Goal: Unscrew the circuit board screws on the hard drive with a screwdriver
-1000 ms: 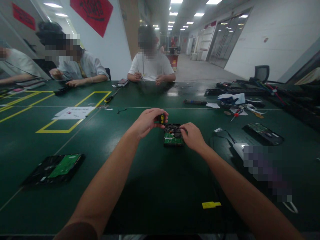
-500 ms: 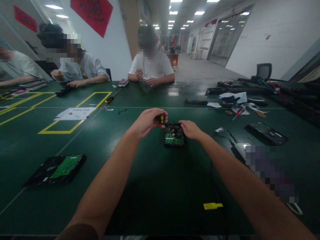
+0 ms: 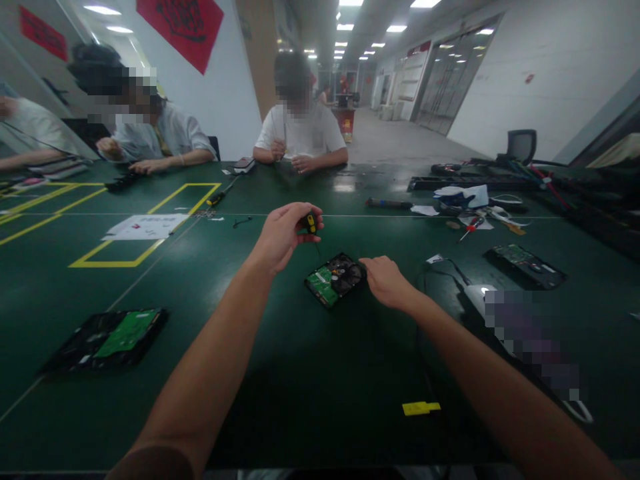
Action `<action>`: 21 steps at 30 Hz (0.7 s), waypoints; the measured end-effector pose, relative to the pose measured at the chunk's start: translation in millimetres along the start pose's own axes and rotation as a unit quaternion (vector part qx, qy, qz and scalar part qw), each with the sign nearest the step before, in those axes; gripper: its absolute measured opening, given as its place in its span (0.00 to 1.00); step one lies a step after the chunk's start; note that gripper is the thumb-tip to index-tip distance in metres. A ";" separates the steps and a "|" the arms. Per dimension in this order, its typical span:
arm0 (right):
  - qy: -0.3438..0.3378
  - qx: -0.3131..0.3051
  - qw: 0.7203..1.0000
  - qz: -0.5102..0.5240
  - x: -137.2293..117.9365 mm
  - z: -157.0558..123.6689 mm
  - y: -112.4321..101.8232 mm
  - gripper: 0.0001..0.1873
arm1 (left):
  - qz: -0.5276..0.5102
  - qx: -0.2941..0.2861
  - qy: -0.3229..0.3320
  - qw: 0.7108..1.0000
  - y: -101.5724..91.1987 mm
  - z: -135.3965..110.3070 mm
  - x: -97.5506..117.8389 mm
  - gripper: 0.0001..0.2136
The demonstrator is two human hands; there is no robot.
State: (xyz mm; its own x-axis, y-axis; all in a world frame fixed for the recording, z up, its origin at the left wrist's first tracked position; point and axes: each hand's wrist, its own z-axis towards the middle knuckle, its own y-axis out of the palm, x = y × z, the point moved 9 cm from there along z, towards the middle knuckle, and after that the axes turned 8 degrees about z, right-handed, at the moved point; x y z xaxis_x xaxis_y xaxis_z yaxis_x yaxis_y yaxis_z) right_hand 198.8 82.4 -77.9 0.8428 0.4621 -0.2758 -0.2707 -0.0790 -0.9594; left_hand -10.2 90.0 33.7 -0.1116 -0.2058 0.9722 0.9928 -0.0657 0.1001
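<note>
A hard drive [image 3: 334, 279] with a green circuit board lies on the dark green table [image 3: 310, 373], turned at an angle. My right hand [image 3: 384, 281] grips its right edge. My left hand [image 3: 283, 231] is raised above and left of the drive, closed round a small screwdriver with a black and yellow handle [image 3: 311, 222]; its thin shaft points down toward the drive.
A second opened drive [image 3: 113, 337] lies at the near left. A yellow tag [image 3: 421, 408] sits near the front. A white device with cable [image 3: 477, 297], another board [image 3: 525, 259] and tools lie right. Two people sit across the table; yellow tape outlines mark the left.
My right hand has swung the drive round so it sits askew. My left hand has lifted the screwdriver up and away from the drive.
</note>
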 end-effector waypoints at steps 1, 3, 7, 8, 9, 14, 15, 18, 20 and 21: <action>-0.007 0.000 1.000 0.005 -4.5 -6.3 0.2 0.25 | -0.001 0.005 0.000 1.000 -1.0 0.2 0.6 0.11; -0.025 0.000 0.999 0.024 -12.7 -16.2 0.4 0.25 | 0.000 0.011 -0.003 1.000 -1.9 0.5 0.3 0.11; -0.040 0.036 0.997 0.053 -18.3 -20.1 -8.8 0.29 | -0.001 0.008 -0.007 1.000 -1.2 0.9 -2.0 0.11; -0.056 0.038 0.996 0.061 -21.0 -17.9 -10.3 0.34 | -0.002 0.006 -0.006 1.000 -0.9 0.9 -2.4 0.11; -0.076 0.032 0.994 0.069 -24.8 -14.8 -10.0 0.39 | -0.003 0.004 -0.006 1.000 -0.7 0.8 -2.9 0.11; -0.137 -0.032 0.986 0.084 -45.2 7.3 3.4 0.58 | 0.003 0.006 -0.008 1.000 -2.5 0.4 -3.5 0.11; -0.143 -0.040 0.985 0.083 -49.2 11.6 6.5 0.57 | 0.004 0.007 -0.007 1.000 -3.3 0.5 -3.0 0.11; -0.160 -0.067 0.982 0.074 -58.5 20.9 17.2 0.53 | 0.001 0.008 -0.005 1.000 -6.2 1.4 -1.2 0.11; -0.169 -0.079 0.980 0.068 -61.3 23.6 22.4 0.49 | -0.001 0.009 -0.006 1.000 -8.4 2.0 -0.7 0.11; -0.174 -0.082 0.979 0.065 -61.8 24.0 23.9 0.48 | -0.001 0.010 -0.007 1.000 -9.1 2.2 -0.9 0.11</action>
State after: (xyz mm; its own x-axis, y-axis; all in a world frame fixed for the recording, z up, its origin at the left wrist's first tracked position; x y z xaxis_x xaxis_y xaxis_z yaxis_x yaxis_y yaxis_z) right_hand 129.1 73.2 -82.4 0.5894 0.7092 -0.3869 -0.2624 -0.2850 -0.9219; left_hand -19.1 92.9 32.4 -0.1133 -0.1928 0.9747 0.9932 -0.0474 0.1060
